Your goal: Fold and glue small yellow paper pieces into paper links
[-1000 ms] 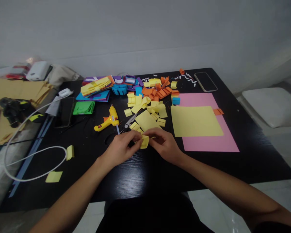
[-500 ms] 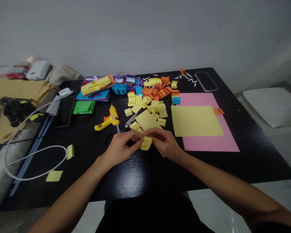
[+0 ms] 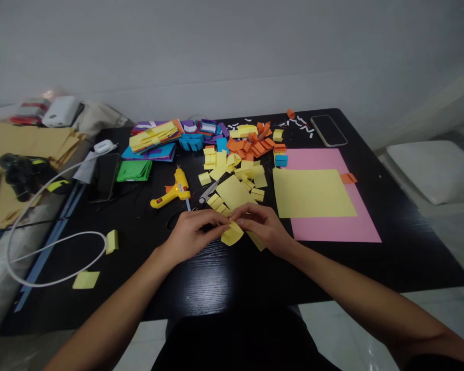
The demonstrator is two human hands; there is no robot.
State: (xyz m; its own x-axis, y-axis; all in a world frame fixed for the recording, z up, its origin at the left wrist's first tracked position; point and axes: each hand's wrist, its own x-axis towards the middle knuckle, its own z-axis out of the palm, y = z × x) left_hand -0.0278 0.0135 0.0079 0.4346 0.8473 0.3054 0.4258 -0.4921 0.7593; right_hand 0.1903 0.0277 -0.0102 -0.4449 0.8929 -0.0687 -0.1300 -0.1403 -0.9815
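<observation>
Between my two hands is a small yellow piece of paper [image 3: 232, 235], tilted and bent, above the near middle of the table. My left hand [image 3: 195, 232] pinches its left side between thumb and fingers. From the other side, my right hand [image 3: 263, 226] pinches its upper right edge, closed on the same piece. A larger yellow paper sheet [image 3: 234, 195] lies just beyond my hands, partly covered by my right fingers. Around it are several small folded yellow paper pieces [image 3: 258, 194]. Scissors [image 3: 209, 192] lie beyond my left hand, their handles partly hidden.
A yellow glue gun [image 3: 178, 189] lies left of the scissors. Orange paper pieces [image 3: 251, 147] are heaped at the back. On the right, a yellow sheet [image 3: 313, 193] overlaps a pink sheet [image 3: 336, 229]. A white cable [image 3: 58, 241] loops across the table's left side; a phone [image 3: 328, 130] lies back right.
The small yellow paper has turned and dropped slightly between my fingers. My right fingertips have shifted a little over its upper edge; the things on the table look the same.
</observation>
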